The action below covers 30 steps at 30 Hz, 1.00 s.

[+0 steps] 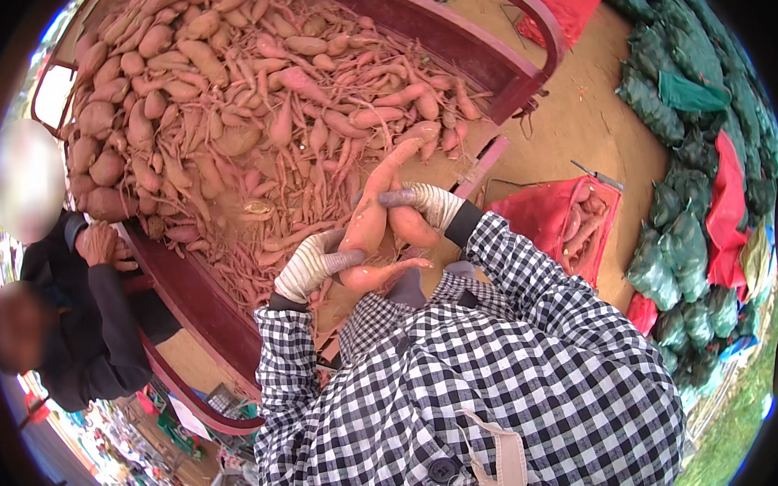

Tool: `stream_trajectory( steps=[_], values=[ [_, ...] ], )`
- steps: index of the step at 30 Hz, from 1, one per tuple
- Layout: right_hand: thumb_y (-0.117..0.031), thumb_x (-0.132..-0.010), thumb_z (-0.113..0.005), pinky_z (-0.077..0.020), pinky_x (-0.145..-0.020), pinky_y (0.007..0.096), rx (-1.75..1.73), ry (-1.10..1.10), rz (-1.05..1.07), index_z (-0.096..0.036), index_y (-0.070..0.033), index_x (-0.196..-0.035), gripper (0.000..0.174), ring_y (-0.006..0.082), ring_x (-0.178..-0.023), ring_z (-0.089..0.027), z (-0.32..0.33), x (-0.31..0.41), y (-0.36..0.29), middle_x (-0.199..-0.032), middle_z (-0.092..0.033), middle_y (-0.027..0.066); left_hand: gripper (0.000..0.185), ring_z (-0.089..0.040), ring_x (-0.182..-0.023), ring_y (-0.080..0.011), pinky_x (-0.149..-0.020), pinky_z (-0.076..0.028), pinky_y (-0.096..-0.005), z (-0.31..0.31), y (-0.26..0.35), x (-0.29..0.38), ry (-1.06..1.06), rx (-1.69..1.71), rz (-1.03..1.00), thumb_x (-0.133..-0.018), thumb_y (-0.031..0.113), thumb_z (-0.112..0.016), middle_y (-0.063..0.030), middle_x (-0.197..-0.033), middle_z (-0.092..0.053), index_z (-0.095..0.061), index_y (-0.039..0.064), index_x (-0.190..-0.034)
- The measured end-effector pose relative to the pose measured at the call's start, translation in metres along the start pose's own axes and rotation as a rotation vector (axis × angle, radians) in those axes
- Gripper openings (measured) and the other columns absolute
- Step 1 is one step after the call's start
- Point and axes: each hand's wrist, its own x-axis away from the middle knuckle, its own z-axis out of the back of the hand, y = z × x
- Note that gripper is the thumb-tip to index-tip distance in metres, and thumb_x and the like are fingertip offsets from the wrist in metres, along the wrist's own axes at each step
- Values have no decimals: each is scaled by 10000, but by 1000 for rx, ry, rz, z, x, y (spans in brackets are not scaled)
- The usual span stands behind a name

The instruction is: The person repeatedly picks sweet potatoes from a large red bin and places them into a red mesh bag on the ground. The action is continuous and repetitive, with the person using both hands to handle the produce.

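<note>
Both my hands wear pale striped work gloves with grey fingertips. My left hand [308, 265] grips a cluster of joined-looking sweet potatoes [366, 224] from its left side, thumb across the lower part. My right hand [426, 202] holds the same cluster from the right, thumb on its upper middle. The cluster has a long curved piece at the top, a rounded lobe at right and a tapering one at the bottom; whether all are joined I cannot tell. Beyond it lies a large heap of sweet potatoes [226, 87], with many thin roots among them.
Dark red metal rails [195, 284] edge the heap. At right, a red mesh bag [531, 217] holds sweet potatoes; another red bag [567, 7] stands farther off. Filled green mesh bags [682, 250] line the far right. A person in dark clothes [87, 328] leans at the left rail.
</note>
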Motion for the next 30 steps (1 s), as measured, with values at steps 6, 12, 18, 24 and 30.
stream_trajectory(
  steps=[6,12,18,24,30],
  values=[
    [-376,-807,-731,-507,-809,306,-235,316,236,-582,-11,-1150,523,180,-923,-602,57,35,19,-1068,-628,93,428,-631,-886,-194,-756,-544,-325,-51,-7,-48,135,679,153,-891,230,-640,-92,-999,-623,-502,-3,-1223],
    [-383,-825,-709,-485,-858,311,-276,352,432,-586,-9,-1136,501,181,-975,-590,101,112,25,-1079,-627,90,212,-593,-752,-138,-707,-496,-275,-104,-2,-100,35,-8,-12,-859,64,-561,-54,-846,-592,-555,-5,-1059],
    [-327,-807,-731,-477,-906,322,-353,602,682,-510,8,-1214,572,215,-1041,-574,145,231,37,-1138,-595,123,302,-512,-693,-83,-649,-437,-215,-102,13,-128,6,-230,-196,-847,-2,-518,-16,-807,-568,-609,-9,-1135],
    [-321,-803,-733,-455,-924,338,-112,971,503,-520,12,-1229,581,226,-1029,-573,194,341,39,-1152,-599,130,358,-570,-877,-195,-792,-475,-304,45,-23,-94,559,-807,40,-889,32,-505,-122,-1050,-616,-547,37,-1244],
    [-369,-729,-773,-490,-829,334,380,1269,-25,-616,29,-1128,586,237,-922,-619,265,350,63,-1037,-665,145,702,-512,-1189,-256,-953,-420,-353,158,-112,-17,748,-928,763,-836,183,-640,-176,-1344,-492,-309,89,-1447]
  ],
)
